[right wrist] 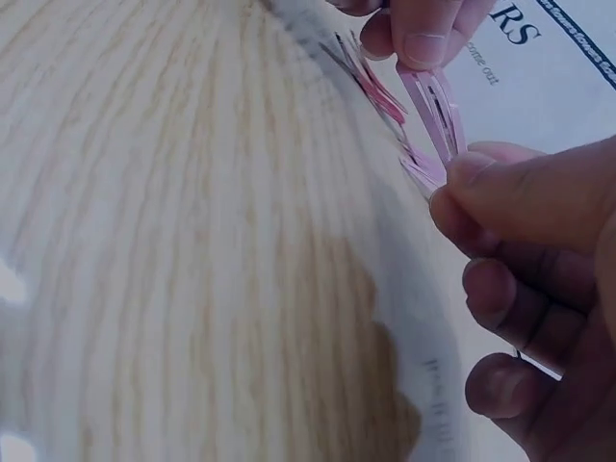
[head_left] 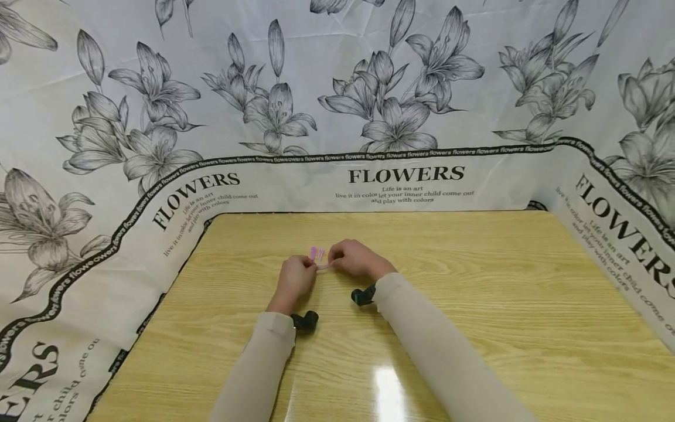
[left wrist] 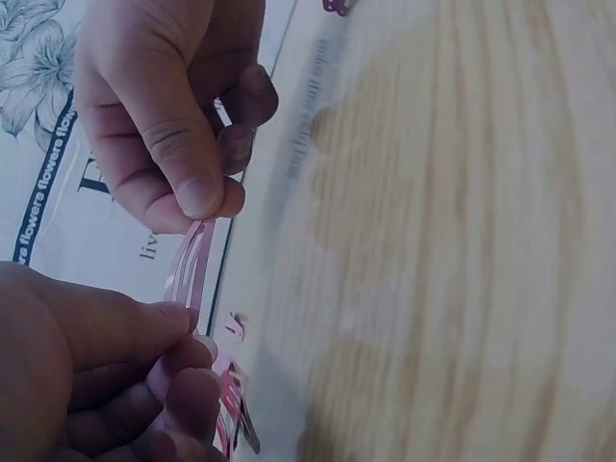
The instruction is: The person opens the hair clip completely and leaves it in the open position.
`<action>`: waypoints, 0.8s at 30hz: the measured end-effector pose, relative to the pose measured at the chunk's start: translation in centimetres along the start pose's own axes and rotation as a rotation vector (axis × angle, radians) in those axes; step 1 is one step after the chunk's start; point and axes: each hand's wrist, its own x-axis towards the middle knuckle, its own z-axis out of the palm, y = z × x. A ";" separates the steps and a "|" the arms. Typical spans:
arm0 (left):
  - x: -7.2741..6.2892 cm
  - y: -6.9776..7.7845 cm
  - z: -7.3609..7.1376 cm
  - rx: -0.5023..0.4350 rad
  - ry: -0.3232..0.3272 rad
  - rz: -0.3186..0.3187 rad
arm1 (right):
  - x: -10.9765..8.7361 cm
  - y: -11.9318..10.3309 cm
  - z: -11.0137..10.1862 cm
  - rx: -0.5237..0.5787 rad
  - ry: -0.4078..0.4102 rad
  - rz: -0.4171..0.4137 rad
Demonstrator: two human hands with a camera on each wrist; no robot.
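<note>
A pink snap hair clip [right wrist: 435, 111] is stretched between my two hands, held just above the table. My left hand [head_left: 296, 278] pinches one end of it between thumb and fingertips. At the opposite end, my right hand [head_left: 358, 259] grips the clip with thumb and forefinger. The clip's slotted middle shows in the left wrist view. Right behind the hands, several more hair clips [right wrist: 371, 87] in pink and red lie close together on the table, partly covered by the left hand in the head view.
The wood-grain table [head_left: 474, 305] stretches out on all sides of the hands. A flower-printed cloth [head_left: 401, 117] rises at its back and sides. Near the top edge of the left wrist view a small dark red piece [left wrist: 335, 6] is partly cut off.
</note>
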 end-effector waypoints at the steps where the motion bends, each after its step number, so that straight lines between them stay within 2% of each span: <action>1: 0.0 0.1 0.0 -0.002 -0.003 -0.003 | -0.2 0.1 -0.1 0.022 0.008 0.007; 7: 0.2 0.9 0.5 -0.040 0.008 0.021 | -1.5 0.4 -0.9 0.124 0.049 0.052; 10: 0.4 1.1 0.6 -0.116 -0.012 0.029 | -2.1 0.5 -1.3 0.157 0.086 0.075; 15: 0.6 1.5 0.9 -0.238 -0.061 0.038 | -2.9 0.9 -2.0 0.171 0.169 0.109; 20: 0.6 1.9 1.4 -0.276 -0.043 0.095 | -3.8 0.8 -2.5 0.189 0.218 0.134; 24: 0.5 2.2 1.9 -0.296 -0.027 0.110 | -4.6 0.6 -2.8 0.169 0.245 0.137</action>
